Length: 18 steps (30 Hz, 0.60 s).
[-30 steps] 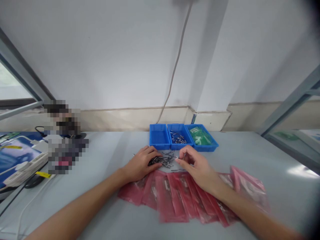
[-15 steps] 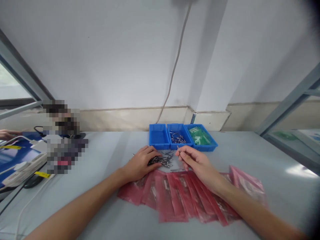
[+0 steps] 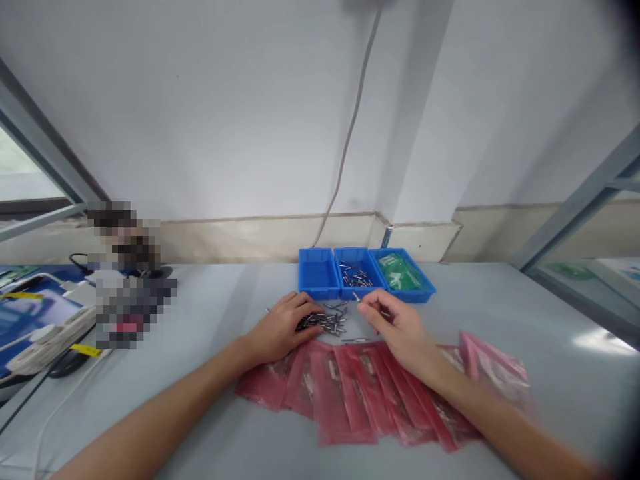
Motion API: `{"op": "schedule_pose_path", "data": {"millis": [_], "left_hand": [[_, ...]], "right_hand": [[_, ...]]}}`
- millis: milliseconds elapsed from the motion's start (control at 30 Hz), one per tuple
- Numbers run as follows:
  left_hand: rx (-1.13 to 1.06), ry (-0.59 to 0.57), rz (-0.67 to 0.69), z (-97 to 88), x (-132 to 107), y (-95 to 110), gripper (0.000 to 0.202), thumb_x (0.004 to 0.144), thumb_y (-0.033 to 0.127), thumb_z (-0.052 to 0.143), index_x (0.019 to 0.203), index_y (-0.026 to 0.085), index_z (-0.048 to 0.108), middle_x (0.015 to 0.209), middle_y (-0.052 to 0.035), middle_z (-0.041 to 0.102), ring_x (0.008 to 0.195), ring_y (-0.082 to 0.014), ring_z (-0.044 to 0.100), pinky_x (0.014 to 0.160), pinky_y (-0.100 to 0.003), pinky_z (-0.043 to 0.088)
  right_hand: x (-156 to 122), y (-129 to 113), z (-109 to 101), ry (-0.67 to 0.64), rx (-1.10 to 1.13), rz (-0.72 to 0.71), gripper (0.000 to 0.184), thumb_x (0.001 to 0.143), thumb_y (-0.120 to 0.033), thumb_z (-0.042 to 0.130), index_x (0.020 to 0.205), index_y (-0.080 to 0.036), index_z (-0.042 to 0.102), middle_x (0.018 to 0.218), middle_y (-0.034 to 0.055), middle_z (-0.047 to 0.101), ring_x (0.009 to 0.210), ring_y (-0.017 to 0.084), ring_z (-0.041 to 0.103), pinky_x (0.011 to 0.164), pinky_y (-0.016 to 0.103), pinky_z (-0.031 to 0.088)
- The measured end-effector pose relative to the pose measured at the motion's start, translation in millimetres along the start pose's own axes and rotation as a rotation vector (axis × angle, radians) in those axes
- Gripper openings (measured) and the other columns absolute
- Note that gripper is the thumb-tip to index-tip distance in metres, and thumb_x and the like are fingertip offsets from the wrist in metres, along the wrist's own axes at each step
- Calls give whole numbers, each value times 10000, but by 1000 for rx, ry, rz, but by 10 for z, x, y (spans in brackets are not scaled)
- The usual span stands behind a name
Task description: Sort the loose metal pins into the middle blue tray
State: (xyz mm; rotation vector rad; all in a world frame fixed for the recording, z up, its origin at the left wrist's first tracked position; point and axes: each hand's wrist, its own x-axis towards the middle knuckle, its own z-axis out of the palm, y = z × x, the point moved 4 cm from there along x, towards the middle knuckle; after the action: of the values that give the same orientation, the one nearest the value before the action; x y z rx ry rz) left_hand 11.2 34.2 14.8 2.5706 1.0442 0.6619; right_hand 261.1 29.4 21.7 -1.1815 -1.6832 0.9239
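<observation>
My left hand (image 3: 283, 328) rests on the table, its fingers curved around the near-left side of a pile of small metal pins (image 3: 327, 323). Part of the pile is hidden under that hand. To the right of the pile, my right hand (image 3: 397, 327) pinches one thin metal pin (image 3: 355, 296) between thumb and fingertips, just off the table. A single loose pin (image 3: 355, 341) lies in front of the pile. Several pink plastic bags (image 3: 345, 427), with metal parts showing inside, are fanned out beneath and in front of my wrists.
Behind the pile stand three blue bins: a left one (image 3: 319, 292) with nothing visible inside, a middle one (image 3: 363, 293) with metal pins, and a right one (image 3: 413, 297) with green bags (image 3: 400, 272). At left lie power strips (image 3: 45, 343), cables and a blurred-out person.
My right hand has shifted slightly and turned, its fingers more curled around the pin. My left hand stays in place. At the far left, another person's hand has gone from view.
</observation>
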Motion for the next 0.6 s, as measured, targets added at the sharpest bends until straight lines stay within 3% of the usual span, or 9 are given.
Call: {"op": "schedule_pose_path", "data": {"millis": [133,233,400,467,600], "left_hand": [[-6,-8,-1,-6,4,7,289,1100,406,638,1335,244,680,1268,-83,672,1198,-275,614,1101,-475,511],[-11,-13,-2,-7,7,11,289,1101,406,635,1339,248,677,1263,-80,670,1187,-272,618,1094,-471,515],[-13,-5,-2,1,5,0,281,1100,407,638,1332,254,681,1272,-78,672,1191,-272,619,1094,-469,513],[-13,-4,-3,8,0,-7,280,1098,405,642,1328,253,683,1277,-79,670,1193,-272,619,1093,-467,514],[-1,2,-6,15,-7,-15,284,1097,421,639,1320,251,688,1266,-85,670,1179,-277,624,1078,-471,522]], "right_hand": [[58,65,-32,56,147,139,452,1036,-606,618,783,-233,584,623,-48,482,619,163,475,625,300,396],[111,130,-55,108,252,215,469,1002,-646,658,793,-228,619,580,-56,467,582,151,456,594,290,383],[165,110,-66,98,323,136,453,1000,-652,647,1129,-229,745,717,-14,623,607,159,504,595,297,422],[158,84,-59,81,253,80,428,1009,-621,643,1183,-241,736,745,-6,644,641,176,541,626,310,452],[102,71,-2,15,-75,-16,255,1014,-498,662,1070,-260,734,795,3,641,745,215,603,715,348,493]]}}
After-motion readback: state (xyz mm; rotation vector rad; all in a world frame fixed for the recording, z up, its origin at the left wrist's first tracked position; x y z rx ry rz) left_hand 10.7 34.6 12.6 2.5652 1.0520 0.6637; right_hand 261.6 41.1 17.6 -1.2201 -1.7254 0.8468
